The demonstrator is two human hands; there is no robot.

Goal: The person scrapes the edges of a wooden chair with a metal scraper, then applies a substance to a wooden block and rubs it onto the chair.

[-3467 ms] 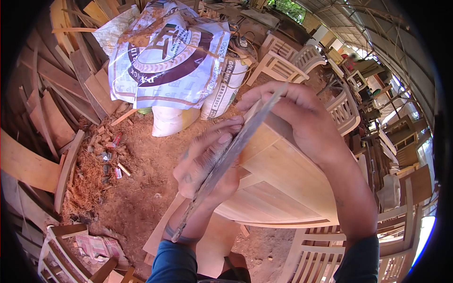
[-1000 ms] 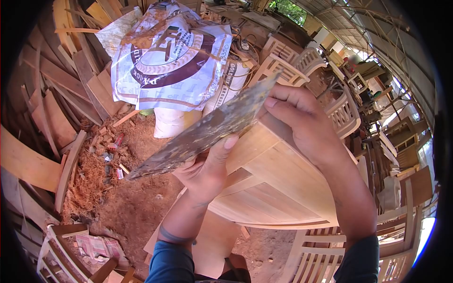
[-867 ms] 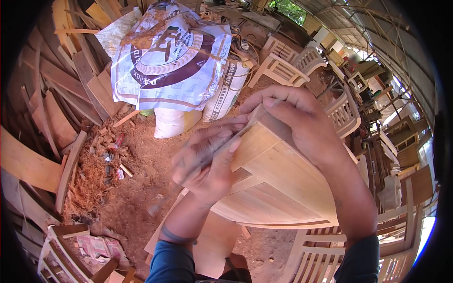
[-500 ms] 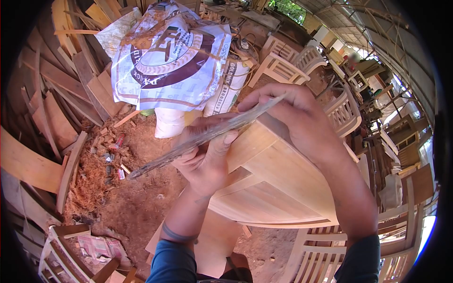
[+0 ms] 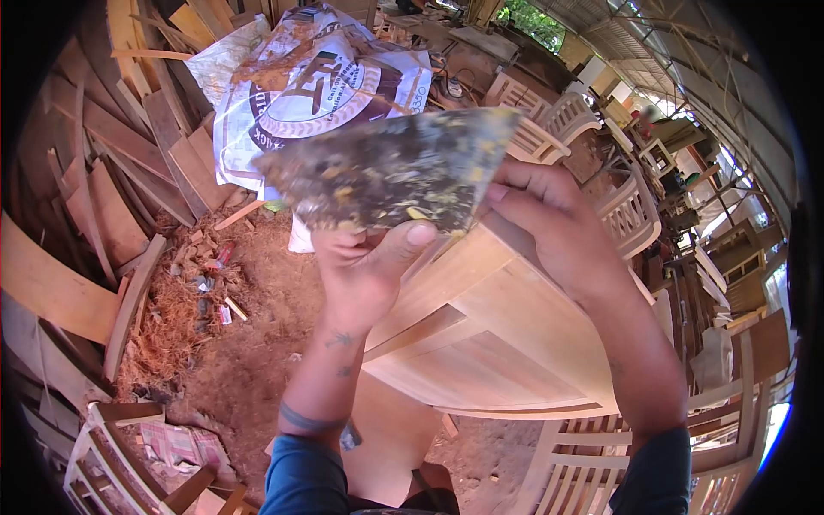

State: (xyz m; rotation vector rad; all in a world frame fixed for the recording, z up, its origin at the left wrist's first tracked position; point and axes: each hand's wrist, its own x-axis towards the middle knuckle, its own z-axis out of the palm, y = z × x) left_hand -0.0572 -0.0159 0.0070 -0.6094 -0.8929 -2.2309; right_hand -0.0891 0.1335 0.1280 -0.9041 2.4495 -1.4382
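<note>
The left hand (image 5: pixel 365 275) is gripping a thin, dark, mottled plate (image 5: pixel 386 172) by its lower edge, the thumb pressing on the near face and the fingers lying mostly hidden behind it. The plate is standing broad face toward the viewer, blurring toward its left end, above the upper corner of a framed wooden panel (image 5: pixel 532 318). Whether plate and panel are touching is not showing clearly. The right hand (image 5: pixel 558 223) is curling at that same corner, its thumb pointing toward the plate's right edge; the plate is covering some fingertips, so its grip cannot be confirmed. The panel is sloping down from this corner, a flat board (image 5: pixel 386 429) lying beneath its lower left side and a slatted wooden frame (image 5: pixel 575 459) standing at lower right. In judgement, the step in hand is positioning the plate by the panel's upper corner. Any further move of the plate is calling for firm left-thumb pressure, a steady panel, and right fingers clear of the plate's edge.
</note>
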